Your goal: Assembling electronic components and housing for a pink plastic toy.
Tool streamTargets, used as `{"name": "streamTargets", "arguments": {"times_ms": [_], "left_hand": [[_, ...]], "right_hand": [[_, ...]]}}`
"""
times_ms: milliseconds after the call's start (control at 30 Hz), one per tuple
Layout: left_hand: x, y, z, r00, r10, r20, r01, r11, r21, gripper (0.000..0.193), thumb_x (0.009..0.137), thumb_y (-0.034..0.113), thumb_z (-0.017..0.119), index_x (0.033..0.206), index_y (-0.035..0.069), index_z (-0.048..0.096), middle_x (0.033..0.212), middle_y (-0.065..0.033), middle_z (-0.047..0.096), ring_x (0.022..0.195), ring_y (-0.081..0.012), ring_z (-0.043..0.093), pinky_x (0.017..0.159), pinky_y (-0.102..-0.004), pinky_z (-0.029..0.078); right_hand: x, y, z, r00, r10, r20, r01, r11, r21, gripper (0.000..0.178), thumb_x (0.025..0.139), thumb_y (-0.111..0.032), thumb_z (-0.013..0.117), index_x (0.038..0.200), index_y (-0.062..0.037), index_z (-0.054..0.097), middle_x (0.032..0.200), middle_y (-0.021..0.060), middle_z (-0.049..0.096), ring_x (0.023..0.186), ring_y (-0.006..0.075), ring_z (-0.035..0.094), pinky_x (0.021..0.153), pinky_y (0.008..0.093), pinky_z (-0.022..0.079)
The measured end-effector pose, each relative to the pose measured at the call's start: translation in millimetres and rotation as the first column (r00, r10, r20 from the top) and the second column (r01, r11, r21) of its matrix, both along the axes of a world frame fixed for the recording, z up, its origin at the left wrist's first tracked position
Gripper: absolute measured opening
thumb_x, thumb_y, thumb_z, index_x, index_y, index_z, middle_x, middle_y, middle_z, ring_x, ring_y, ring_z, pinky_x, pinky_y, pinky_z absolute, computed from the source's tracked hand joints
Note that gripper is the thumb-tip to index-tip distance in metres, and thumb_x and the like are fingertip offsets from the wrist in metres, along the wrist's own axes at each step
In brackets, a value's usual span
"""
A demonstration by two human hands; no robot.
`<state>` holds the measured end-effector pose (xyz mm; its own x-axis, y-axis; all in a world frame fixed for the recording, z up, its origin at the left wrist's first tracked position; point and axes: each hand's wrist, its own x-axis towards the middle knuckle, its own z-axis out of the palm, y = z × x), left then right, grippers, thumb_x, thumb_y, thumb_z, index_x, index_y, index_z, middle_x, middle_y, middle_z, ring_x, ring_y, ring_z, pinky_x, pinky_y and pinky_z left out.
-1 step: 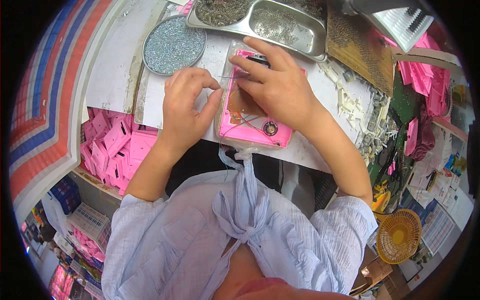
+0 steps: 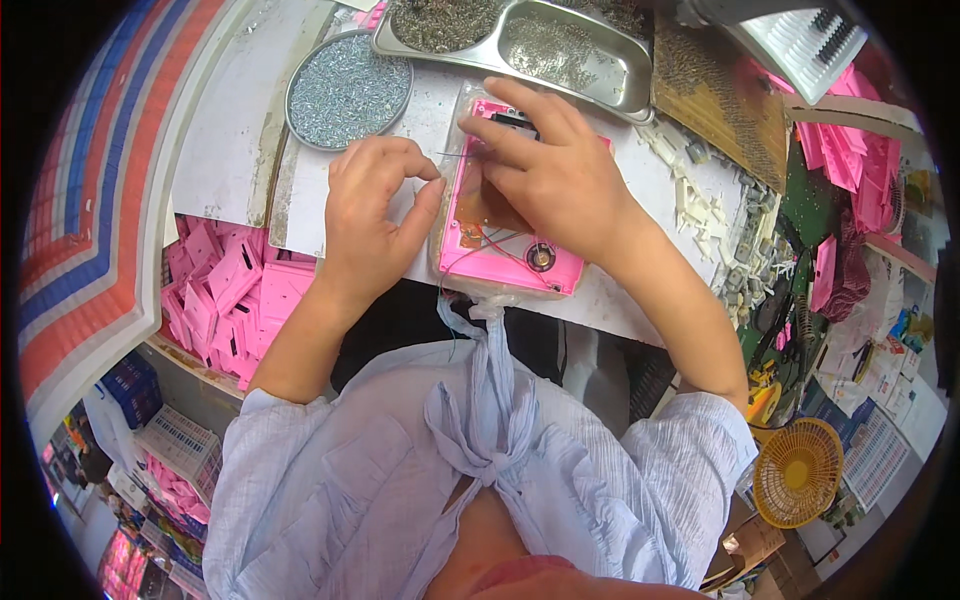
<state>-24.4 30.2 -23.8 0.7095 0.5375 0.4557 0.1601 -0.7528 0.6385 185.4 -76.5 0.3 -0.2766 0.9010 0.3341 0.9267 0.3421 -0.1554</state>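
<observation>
A pink plastic casing [image 2: 562,272], open side up, lies on a wrapped block at the table's near edge. Inside it are a brown circuit board [image 2: 492,208], a small round speaker [image 2: 541,257] and thin red wires. My right hand [image 2: 560,170] reaches over the casing, its outer fingers stretched toward the far end. Beside its thumb, a thin dark metal rod [image 2: 452,154] sticks out leftward past the casing's edge; the rod's other end is hidden under the fingers. Just left of the casing, my left hand [image 2: 378,205] is closed in a pinch, and what its fingertips hold is too small to tell.
A round dish of small silvery screws [image 2: 350,90] and a metal tray [image 2: 630,85] of small metal parts stand at the back. White plastic pieces [image 2: 690,200] lie on the right. Pink casings [image 2: 225,290] fill a box at left. A yellow basket [image 2: 797,472] stands lower right.
My right hand has shifted very slightly toward me over the casing. The left hand and the casing stay in place.
</observation>
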Motion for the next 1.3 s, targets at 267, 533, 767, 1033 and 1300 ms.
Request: {"name": "streamTargets", "arguments": {"times_ms": [267,533,767,1033,1300], "left_hand": [[8.9,-2.2,6.4,0.999,-0.036,0.022,0.035,0.998,0.048,0.020,0.079,0.005,0.078,0.094,0.006,0.066,0.097,-0.0080,0.067,0.095,-0.0293,0.064,0.088,-0.0401,0.044],[15.4,-2.3,10.5,0.998,-0.063,0.022,0.062,0.997,0.034,0.017,0.079,0.003,0.077,0.092,0.005,0.067,0.095,-0.0087,0.068,0.092,-0.0301,0.065,0.084,-0.0402,0.047],[10.0,9.0,15.2,0.998,0.013,0.059,-0.013,1.000,-0.003,0.015,0.081,0.000,0.075,0.093,0.003,0.067,0.094,-0.0093,0.068,0.086,-0.0240,0.065,0.073,-0.0346,0.050],[47.3,-15.7,9.0,0.967,-0.256,-0.013,0.243,0.930,-0.276,0.035,0.086,-0.004,0.069,0.120,0.001,0.064,0.106,-0.0123,0.067,0.086,-0.0201,0.072,0.071,-0.0309,0.059],[81.6,-18.2,-1.6,0.914,-0.393,0.100,0.405,0.867,-0.292,0.018,0.088,-0.001,0.071,0.106,0.000,0.071,0.100,-0.0124,0.072,0.079,-0.0206,0.073,0.067,-0.0307,0.059]], "right_hand": [[-6.0,14.2,3.9,0.940,0.168,0.296,-0.159,0.986,-0.054,0.013,0.075,-0.023,0.070,0.076,-0.0125,0.077,0.123,0.0017,0.065,0.140,0.0264,0.045,0.108,0.0465,0.043],[-10.7,11.1,6.9,0.940,0.193,0.280,-0.183,0.981,-0.061,0.011,0.075,-0.026,0.071,0.076,-0.0169,0.078,0.117,-0.0030,0.068,0.139,0.0239,0.044,0.111,0.0477,0.040],[5.9,22.7,17.2,0.929,0.278,0.243,-0.243,0.956,-0.164,0.012,0.072,-0.022,0.071,0.077,-0.0128,0.076,0.120,-0.0005,0.068,0.138,0.0249,0.046,0.111,0.0441,0.041],[25.6,-22.5,-14.8,0.938,-0.089,-0.335,0.190,0.941,0.281,0.022,0.059,-0.010,0.077,0.077,-0.0059,0.065,0.119,0.0070,0.067,0.117,0.0334,0.056,0.096,0.0439,0.050],[12.7,-56.8,-21.3,0.796,-0.304,-0.523,0.478,0.846,0.237,0.018,0.071,-0.009,0.081,0.085,-0.0088,0.069,0.109,0.0063,0.070,0.103,0.0301,0.059,0.089,0.0412,0.048]]}}
